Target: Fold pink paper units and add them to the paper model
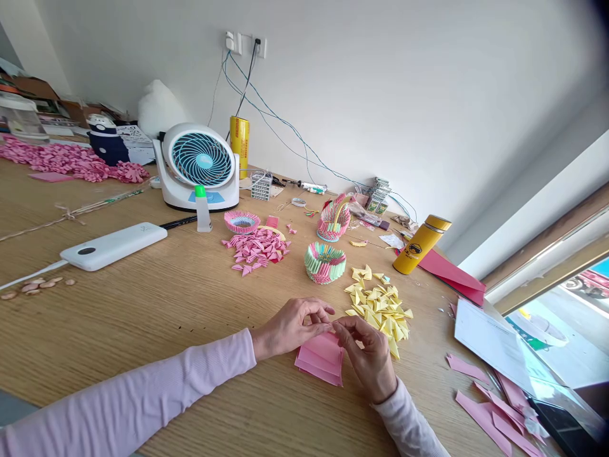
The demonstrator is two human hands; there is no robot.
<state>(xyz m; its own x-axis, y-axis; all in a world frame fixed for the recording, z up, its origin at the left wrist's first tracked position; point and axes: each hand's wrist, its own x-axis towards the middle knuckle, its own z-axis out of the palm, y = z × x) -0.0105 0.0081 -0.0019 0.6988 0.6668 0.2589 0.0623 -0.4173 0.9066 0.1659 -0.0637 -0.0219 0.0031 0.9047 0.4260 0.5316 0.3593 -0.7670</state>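
My left hand (295, 325) and my right hand (365, 348) meet at their fingertips near the front of the table. Both have thumb and fingers drawn together in a pinch; what lies between them is too small and covered to make out. Right under them is a small stack of pink paper rectangles (321, 363), its far edge hidden by my fingers. Beyond my right hand spreads a pile of folded yellow paper pieces (380, 308). Farther off stand a green and pink folded-paper basket (325, 263) and a pink one with a yellow handle (333, 219).
Folded pink pieces (259, 249) lie by a small pink paper bowl (242, 222). Around them are a glue bottle (203, 212), a fan (202, 162), a white power bank (114, 245) and a yellow flask (421, 244). Pink paper strips (485, 419) and a phone (566, 425) lie at right.
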